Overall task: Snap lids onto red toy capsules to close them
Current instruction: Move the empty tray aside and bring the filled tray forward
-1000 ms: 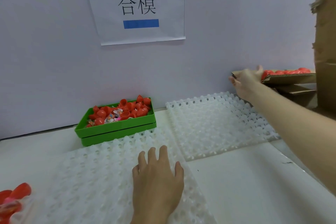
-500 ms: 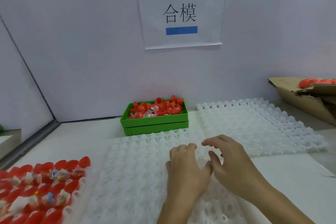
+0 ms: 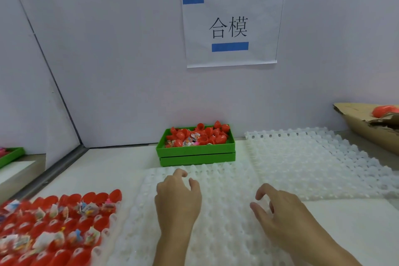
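Several open red capsule halves with small wrapped toys inside stand in rows in a tray at the lower left. A green bin at the back centre holds loose red lids and toys. A white bumpy tray lies in front of me. My left hand rests on this tray with fingers loosely curled, holding nothing. My right hand hovers just over the tray's right part, fingers relaxed and bent, empty.
A second white bumpy tray lies to the right behind the first. A torn cardboard box with red pieces sits at the far right. A paper sign hangs on the wall. Another green bin edge shows at the far left.
My right hand came back from the cardboard box to the white tray, then the two hands moved apart. The view turned left, bringing the filled red capsules into sight.
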`<action>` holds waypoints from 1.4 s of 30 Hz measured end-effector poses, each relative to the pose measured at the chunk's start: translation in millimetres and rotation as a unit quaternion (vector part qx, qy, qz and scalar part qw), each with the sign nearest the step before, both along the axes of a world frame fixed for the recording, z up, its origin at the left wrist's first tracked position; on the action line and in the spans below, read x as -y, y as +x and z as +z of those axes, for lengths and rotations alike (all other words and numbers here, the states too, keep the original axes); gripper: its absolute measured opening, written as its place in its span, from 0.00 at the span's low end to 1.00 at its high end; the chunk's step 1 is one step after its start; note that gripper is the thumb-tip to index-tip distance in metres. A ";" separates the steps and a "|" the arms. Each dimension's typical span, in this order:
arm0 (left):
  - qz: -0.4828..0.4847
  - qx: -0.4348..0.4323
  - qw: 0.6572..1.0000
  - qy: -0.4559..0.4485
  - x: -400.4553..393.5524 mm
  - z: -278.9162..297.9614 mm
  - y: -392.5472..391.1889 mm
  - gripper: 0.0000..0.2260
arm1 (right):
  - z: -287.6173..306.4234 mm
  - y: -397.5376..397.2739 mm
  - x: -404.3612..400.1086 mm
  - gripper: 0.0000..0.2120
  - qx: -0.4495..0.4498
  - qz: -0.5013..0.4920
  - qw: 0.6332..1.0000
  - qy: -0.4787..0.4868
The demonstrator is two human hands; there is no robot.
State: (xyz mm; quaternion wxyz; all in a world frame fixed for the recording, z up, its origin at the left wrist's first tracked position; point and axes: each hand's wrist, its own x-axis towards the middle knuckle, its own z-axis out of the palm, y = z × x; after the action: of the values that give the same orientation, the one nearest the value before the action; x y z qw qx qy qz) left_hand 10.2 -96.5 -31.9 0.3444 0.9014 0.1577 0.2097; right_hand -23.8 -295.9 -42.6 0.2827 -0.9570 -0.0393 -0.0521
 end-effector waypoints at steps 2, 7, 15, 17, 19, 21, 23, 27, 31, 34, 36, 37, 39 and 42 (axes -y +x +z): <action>0.008 -0.002 1.000 -0.010 -2.8 1.9 -1.0 0.12 | 2.8 -1.5 -1.5 0.06 -0.008 -0.005 0.999 0.033; 0.005 0.005 1.000 -0.008 -3.3 10.4 -4.7 0.11 | 15.6 -8.5 2.6 0.03 -0.032 -0.006 0.996 0.089; 0.001 0.010 0.999 0.048 -4.9 23.5 -6.6 0.12 | 61.3 -4.3 77.6 0.09 -0.033 -0.060 0.988 0.137; 0.000 -0.013 0.998 0.054 -3.8 20.9 -5.2 0.15 | 61.4 0.0 107.7 0.10 -0.037 -0.084 0.985 0.147; -0.013 -0.049 0.997 0.050 -0.7 17.2 -4.5 0.19 | 53.7 5.1 138.0 0.11 -0.034 -0.107 0.981 0.161; -0.029 -0.097 0.994 0.038 4.5 13.3 -4.0 0.23 | 40.5 14.1 168.0 0.11 -0.021 -0.130 0.975 0.176; -0.051 -0.152 0.987 0.030 10.3 10.9 -4.5 0.25 | 22.9 26.4 198.5 0.11 0.001 -0.167 0.965 0.200; -0.164 -0.226 0.959 -0.055 29.1 11.6 -8.0 0.23 | -8.0 48.4 238.2 0.08 0.023 -0.212 0.944 0.252; -0.180 -0.218 0.890 -0.359 48.3 17.4 -9.4 0.25 | -15.2 56.9 246.7 0.09 0.037 -0.256 0.928 0.266; -0.220 -0.239 0.839 -0.436 60.4 15.3 -9.2 0.23 | -21.0 60.8 249.5 0.14 0.048 -0.291 0.929 0.225; -0.209 -0.224 0.849 -0.431 71.7 5.1 -10.4 0.18 | -29.7 66.6 255.4 0.15 0.059 -0.306 0.933 0.178; -0.197 -0.208 0.867 -0.408 77.3 0.2 -10.6 0.17 | -35.1 70.0 260.8 0.15 0.067 -0.309 0.937 0.149; -0.188 -0.198 0.889 -0.367 85.1 -4.3 -11.7 0.18 | -41.6 76.0 270.7 0.13 0.082 -0.301 0.946 0.091; -0.205 -0.176 0.884 -0.381 89.1 -12.3 -11.0 0.20 | -28.0 72.3 266.6 0.18 0.114 -0.306 0.945 -0.015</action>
State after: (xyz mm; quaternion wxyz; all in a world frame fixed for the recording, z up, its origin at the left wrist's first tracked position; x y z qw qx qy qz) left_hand -0.8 -185.6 -44.2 0.6635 0.7347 0.0954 -0.1043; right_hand 48.5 -562.5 -70.6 0.2324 -0.9146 0.2227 -0.2447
